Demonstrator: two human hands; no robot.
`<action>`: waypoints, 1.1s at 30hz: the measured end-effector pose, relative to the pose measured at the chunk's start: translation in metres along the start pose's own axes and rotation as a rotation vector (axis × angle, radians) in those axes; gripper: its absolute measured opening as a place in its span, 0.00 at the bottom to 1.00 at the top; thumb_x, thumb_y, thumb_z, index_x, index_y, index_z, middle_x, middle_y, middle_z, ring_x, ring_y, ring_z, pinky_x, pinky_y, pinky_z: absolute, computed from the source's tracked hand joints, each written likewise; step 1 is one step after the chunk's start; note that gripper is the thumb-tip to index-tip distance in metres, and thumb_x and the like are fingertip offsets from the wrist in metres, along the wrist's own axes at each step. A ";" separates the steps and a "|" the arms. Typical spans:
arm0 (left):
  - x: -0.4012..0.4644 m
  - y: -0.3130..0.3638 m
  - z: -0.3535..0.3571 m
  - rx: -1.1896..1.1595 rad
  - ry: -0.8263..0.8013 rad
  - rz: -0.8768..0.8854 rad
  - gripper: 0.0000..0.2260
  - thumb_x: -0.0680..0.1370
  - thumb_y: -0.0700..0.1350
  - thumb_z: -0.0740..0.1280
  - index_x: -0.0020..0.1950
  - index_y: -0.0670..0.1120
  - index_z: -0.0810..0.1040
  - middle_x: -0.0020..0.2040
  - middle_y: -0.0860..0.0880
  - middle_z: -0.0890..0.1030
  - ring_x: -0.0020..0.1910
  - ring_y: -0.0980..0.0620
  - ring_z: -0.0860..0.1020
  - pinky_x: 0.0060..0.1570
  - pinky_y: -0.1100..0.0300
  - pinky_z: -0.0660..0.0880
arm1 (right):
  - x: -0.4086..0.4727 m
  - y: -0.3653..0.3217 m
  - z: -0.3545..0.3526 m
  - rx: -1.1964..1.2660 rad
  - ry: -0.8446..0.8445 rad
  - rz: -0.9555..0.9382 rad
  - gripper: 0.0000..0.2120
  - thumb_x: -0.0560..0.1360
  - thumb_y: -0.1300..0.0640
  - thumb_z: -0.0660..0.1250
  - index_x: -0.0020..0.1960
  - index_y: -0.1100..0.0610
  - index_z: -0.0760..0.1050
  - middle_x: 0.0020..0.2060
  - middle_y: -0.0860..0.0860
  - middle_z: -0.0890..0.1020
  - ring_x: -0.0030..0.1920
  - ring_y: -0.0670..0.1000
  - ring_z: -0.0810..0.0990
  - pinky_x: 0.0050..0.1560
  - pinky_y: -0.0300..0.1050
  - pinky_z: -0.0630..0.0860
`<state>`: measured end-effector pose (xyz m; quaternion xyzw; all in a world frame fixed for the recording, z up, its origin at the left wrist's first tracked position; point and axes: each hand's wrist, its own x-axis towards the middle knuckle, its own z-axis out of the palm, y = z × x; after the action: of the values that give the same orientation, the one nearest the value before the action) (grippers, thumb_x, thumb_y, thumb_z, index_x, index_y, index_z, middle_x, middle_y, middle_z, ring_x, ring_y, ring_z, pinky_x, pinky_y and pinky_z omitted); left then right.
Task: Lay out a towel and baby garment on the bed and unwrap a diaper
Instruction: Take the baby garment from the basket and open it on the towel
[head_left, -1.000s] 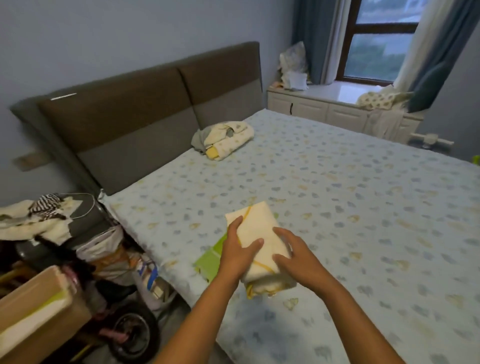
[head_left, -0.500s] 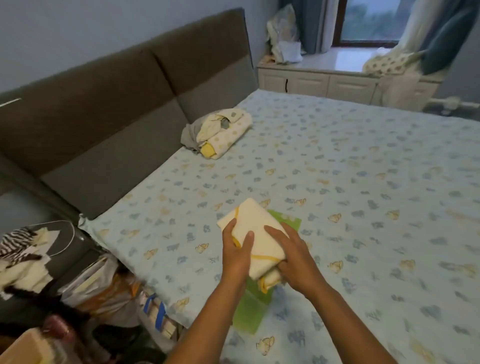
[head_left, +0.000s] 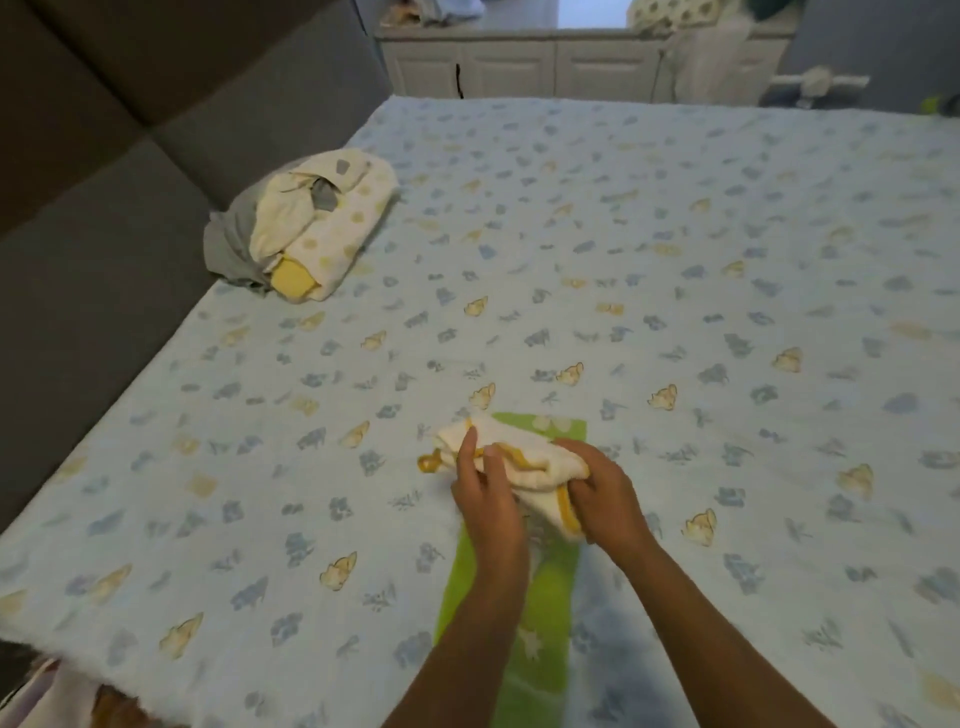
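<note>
Though folded before, towel now loosened.

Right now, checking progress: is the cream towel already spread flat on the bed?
No, the cream towel is bunched between both hands above a green item.

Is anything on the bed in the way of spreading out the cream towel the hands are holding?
Only the green packet lies directly under the towel and both hands. The bundle of clothes sits far off by the headboard; the sheet around is bare.
</note>
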<state>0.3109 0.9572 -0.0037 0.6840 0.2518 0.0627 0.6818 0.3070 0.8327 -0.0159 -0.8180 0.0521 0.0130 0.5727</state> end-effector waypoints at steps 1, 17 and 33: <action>0.012 -0.016 0.007 0.022 -0.012 0.016 0.15 0.82 0.51 0.60 0.68 0.62 0.70 0.59 0.54 0.73 0.57 0.57 0.76 0.52 0.59 0.76 | 0.015 0.013 0.006 -0.020 -0.008 0.047 0.12 0.76 0.57 0.65 0.59 0.54 0.76 0.53 0.46 0.77 0.55 0.47 0.76 0.47 0.16 0.64; 0.142 -0.150 0.021 1.002 -0.270 0.717 0.12 0.70 0.62 0.66 0.46 0.56 0.80 0.56 0.52 0.69 0.61 0.50 0.68 0.57 0.49 0.63 | 0.146 0.175 0.041 0.173 0.144 0.464 0.08 0.71 0.55 0.69 0.50 0.53 0.80 0.47 0.51 0.85 0.50 0.53 0.83 0.52 0.56 0.80; 0.240 -0.138 0.052 1.098 -0.535 0.634 0.24 0.72 0.51 0.70 0.67 0.52 0.70 0.59 0.48 0.70 0.58 0.47 0.67 0.58 0.53 0.68 | 0.171 0.166 0.060 -0.613 0.305 0.286 0.32 0.67 0.44 0.68 0.68 0.47 0.61 0.67 0.53 0.63 0.65 0.57 0.65 0.55 0.55 0.75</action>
<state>0.5052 1.0063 -0.2024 0.9629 -0.1420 -0.0485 0.2241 0.4623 0.8206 -0.2057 -0.9285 0.2444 -0.0139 0.2793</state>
